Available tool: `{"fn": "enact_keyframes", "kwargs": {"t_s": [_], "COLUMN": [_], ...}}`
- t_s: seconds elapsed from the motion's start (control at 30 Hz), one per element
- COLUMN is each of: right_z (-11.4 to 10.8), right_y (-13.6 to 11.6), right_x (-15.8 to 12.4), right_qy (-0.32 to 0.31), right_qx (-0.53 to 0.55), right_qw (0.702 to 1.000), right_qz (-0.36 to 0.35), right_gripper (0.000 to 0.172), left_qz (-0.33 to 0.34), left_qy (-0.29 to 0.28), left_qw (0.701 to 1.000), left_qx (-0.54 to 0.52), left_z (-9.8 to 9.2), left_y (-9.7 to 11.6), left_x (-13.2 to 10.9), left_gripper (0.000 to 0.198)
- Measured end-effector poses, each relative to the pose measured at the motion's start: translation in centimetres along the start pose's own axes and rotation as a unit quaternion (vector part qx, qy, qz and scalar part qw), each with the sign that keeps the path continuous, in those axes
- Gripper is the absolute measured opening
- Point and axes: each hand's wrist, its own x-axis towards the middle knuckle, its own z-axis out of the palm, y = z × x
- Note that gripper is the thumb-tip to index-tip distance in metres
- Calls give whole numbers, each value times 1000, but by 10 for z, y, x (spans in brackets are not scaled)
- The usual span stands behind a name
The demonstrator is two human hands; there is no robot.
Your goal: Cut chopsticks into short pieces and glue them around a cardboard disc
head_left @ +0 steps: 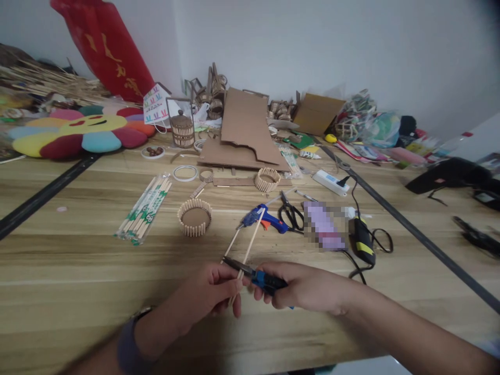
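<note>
My left hand [221, 286] pinches thin wooden chopsticks [253, 240], which point up and away from me over the table. In my right hand [300, 285] is a pair of pliers [269, 281] with blue and black handles. The pliers' dark jaws lie across the sticks just above my left fingers; whether they bite into the wood I cannot tell. Beyond my hands lies a blue glue gun [275, 221] with an orange trigger. Left of it stands a round cup [195, 229] ringed with short stick pieces.
Wrapped chopsticks [144, 211] lie at left, and another stick ring [267, 180] sits farther back. Black scissors [291, 213], a power strip [331, 182] and a yellow-black tool [363, 242] with its cable are at right. Cardboard sheets [246, 125] and a flower cushion [86, 133] are behind.
</note>
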Motion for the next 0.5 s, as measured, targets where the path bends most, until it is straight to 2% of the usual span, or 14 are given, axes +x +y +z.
{"fn": "enact_keyframes", "kwargs": {"t_s": [0.5], "right_z": [7], "right_y": [1], "right_x": [5], "right_qy": [14], "right_qx": [-6], "right_qw": [1000], "right_qz": [-21], "right_gripper": [30], "left_qz": [0], "left_qy": [-2], "left_qw": [1000], "left_qx": [-11], "left_z": [3], "left_y": [2], "left_x": [0], "left_gripper": [54]}}
